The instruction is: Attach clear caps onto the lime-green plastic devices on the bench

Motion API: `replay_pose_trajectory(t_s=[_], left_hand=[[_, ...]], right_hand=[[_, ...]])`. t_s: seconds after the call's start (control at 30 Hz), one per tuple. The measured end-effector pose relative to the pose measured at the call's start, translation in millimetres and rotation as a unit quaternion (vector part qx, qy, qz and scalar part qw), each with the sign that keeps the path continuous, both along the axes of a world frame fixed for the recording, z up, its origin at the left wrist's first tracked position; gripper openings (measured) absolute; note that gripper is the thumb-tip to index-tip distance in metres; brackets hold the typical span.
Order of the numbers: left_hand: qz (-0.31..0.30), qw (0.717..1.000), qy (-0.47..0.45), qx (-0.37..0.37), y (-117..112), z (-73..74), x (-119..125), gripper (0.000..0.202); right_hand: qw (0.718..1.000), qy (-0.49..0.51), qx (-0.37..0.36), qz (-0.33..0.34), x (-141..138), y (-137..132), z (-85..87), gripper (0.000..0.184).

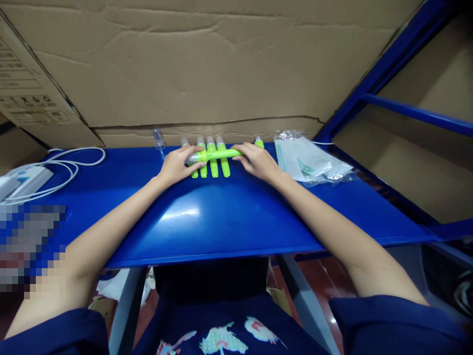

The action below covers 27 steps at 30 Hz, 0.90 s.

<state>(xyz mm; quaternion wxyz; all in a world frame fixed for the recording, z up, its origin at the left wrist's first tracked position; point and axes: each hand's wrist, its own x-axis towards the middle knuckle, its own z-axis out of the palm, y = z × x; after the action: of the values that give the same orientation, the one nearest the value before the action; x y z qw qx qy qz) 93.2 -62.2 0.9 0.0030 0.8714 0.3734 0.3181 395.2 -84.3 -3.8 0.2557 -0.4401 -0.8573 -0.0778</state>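
Note:
Between my two hands a lime-green pen-like tube with a clear cap and a yellow ring lies level, crosswise over the others. My left hand grips its capped end, thumb and fingers on either side. The fingers of my right hand are closed round the plain green end. Behind and below it, several like green tubes with clear caps lie side by side on the blue table. Another green tube shows partly behind my right hand. A loose clear cap stands at the back left.
At the right lies a clear plastic bag with white and green sheets inside. A white cable loops beside a white box-like device on the left. Cardboard walls the back; a blue metal frame rises on the right.

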Motion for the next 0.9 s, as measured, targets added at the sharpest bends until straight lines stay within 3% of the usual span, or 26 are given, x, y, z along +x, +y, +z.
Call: replay_pose_trajectory(t_s=[0.1, 0.27, 0.43, 0.57, 0.67, 0.73, 0.8, 0.9], left_hand=[[0.032, 0.997, 0.052, 0.035, -4.4, 1.3, 1.8, 0.058], [0.013, 0.989, 0.103, 0.11, -4.7, 4.9, 1.9, 0.06], [-0.018, 0.978, 0.114, 0.172, -0.8, 11.6, -2.2, 0.059], [-0.035, 0.971, 0.126, 0.201, -0.2, 18.0, -5.0, 0.059], [-0.043, 0.965, 0.134, 0.221, -0.7, 18.3, -5.1, 0.06], [-0.046, 0.961, 0.139, 0.233, -1.4, 16.3, -4.1, 0.061], [-0.048, 0.959, 0.147, 0.236, -2.4, 13.8, -2.6, 0.062], [-0.038, 0.963, 0.161, 0.211, -3.9, 10.7, -0.9, 0.062]], right_hand=[[1.0, 0.015, -0.012, 0.017, 1.8, 2.1, -5.6, 0.035], [0.995, 0.022, -0.093, 0.021, 0.1, 3.0, -10.6, 0.034], [0.981, 0.107, -0.159, 0.039, -5.2, 1.3, -8.9, 0.058], [0.928, 0.225, -0.282, 0.092, -8.6, -0.9, -4.3, 0.071], [0.868, 0.272, -0.401, 0.11, -8.0, -2.3, -0.6, 0.063], [0.844, 0.281, -0.445, 0.106, -7.0, -3.0, 1.2, 0.059], [0.839, 0.277, -0.46, 0.093, -7.2, -3.6, 1.9, 0.062], [0.858, 0.269, -0.43, 0.082, -11.3, -4.3, 0.5, 0.069]])
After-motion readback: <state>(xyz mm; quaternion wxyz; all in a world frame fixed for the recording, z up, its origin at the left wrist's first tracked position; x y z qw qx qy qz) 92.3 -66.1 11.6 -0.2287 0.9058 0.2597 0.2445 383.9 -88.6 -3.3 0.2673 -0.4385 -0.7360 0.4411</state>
